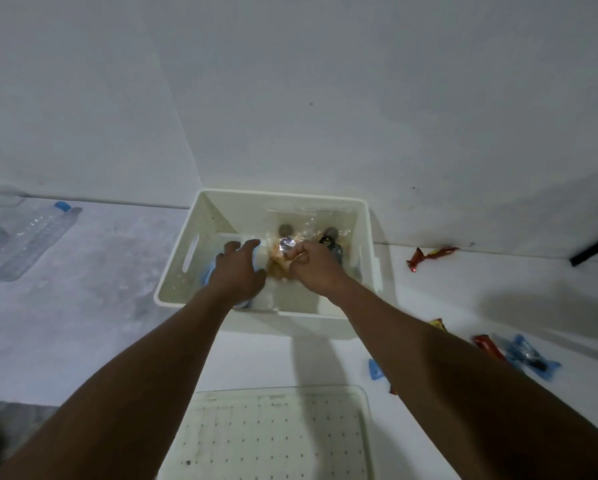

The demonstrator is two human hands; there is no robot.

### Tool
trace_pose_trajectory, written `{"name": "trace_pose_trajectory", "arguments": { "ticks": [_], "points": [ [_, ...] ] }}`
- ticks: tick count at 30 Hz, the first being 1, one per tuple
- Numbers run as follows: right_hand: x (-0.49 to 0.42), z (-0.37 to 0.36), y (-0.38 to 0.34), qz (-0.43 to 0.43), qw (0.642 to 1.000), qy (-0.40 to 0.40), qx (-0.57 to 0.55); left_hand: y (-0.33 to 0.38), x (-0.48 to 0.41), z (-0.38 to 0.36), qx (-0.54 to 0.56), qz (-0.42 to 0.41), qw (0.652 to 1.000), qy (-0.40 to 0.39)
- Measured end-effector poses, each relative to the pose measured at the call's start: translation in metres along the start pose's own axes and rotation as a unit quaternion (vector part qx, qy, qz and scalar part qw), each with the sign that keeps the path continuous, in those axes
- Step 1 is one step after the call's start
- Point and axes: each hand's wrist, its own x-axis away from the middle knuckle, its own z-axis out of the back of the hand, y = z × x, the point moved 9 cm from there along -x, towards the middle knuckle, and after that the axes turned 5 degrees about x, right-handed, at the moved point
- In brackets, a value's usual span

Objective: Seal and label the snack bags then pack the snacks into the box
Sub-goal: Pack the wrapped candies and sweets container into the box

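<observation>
At nine o'clock, well apart from the work, a clear plastic bottle with a blue cap lies on its side. The white box sits at the centre of the tabletop, against the wall, and both hands are inside it. The left hand is spread open, fingers splayed, pressing down on something pale blue at the box's left; what it is cannot be told. Just beside it, the right hand is closed in a fist on the crumpled top of a clear snack bag holding brownish snacks. Further clear bags with dark round items lean on the far wall of the box at twelve o'clock.

This looks like the packing step: a bag being settled among those already inside. Whether it carries a label is hidden. Loose wrapped snacks remain on the tabletop from two to four o'clock. A perforated tray lies at six. Next, the right hand would need to release the bag and reach right for those.
</observation>
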Motion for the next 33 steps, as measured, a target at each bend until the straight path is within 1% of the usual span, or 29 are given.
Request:
{"name": "trace_pose_trajectory", "arguments": {
  "ticks": [2, 5, 9, 11, 13, 15, 18, 21, 23, 29, 31, 33],
  "points": [
    [0.019, 0.04, 0.006, 0.017, 0.998, 0.061, -0.002, 0.044, 0.012, -0.01, 0.02, -0.057, 0.998, 0.022],
    [0.049, 0.097, 0.028, 0.019, 0.991, 0.13, 0.005, 0.107, 0.034, -0.032, 0.058, -0.108, 0.992, 0.033],
    [0.086, 0.163, 0.083, 0.0, 0.983, 0.186, 0.007, 0.186, 0.066, -0.067, 0.091, -0.204, 0.973, 0.063],
    [0.105, 0.193, 0.118, -0.017, 0.977, 0.212, 0.034, 0.215, 0.08, -0.089, 0.098, -0.233, 0.965, 0.072],
    [0.123, 0.216, 0.159, -0.037, 0.973, 0.22, 0.053, 0.237, 0.092, -0.117, 0.086, -0.253, 0.961, 0.062],
    [0.139, 0.233, 0.206, -0.063, 0.97, 0.215, 0.095, 0.252, 0.1, -0.154, 0.057, -0.256, 0.965, 0.019],
    [0.165, 0.253, 0.28, -0.114, 0.956, 0.199, 0.185, 0.255, 0.11, -0.223, -0.027, -0.224, 0.971, -0.076],
    [0.179, 0.263, 0.337, -0.123, 0.932, 0.168, 0.296, 0.245, 0.118, -0.29, -0.121, -0.193, 0.959, -0.168],
    [0.178, 0.26, 0.364, -0.104, 0.916, 0.128, 0.367, 0.24, 0.122, -0.325, -0.159, -0.179, 0.95, -0.203],
    [0.153, 0.237, 0.402, -0.001, 0.896, 0.031, 0.444, 0.233, 0.123, -0.395, -0.181, -0.137, 0.942, -0.249],
    [0.152, 0.231, 0.407, 0.029, 0.888, 0.027, 0.459, 0.231, 0.121, -0.406, -0.199, -0.127, 0.942, -0.239],
    [0.154, 0.23, 0.408, 0.051, 0.882, 0.044, 0.466, 0.231, 0.119, -0.409, -0.199, -0.13, 0.949, -0.209]
  ]
}}
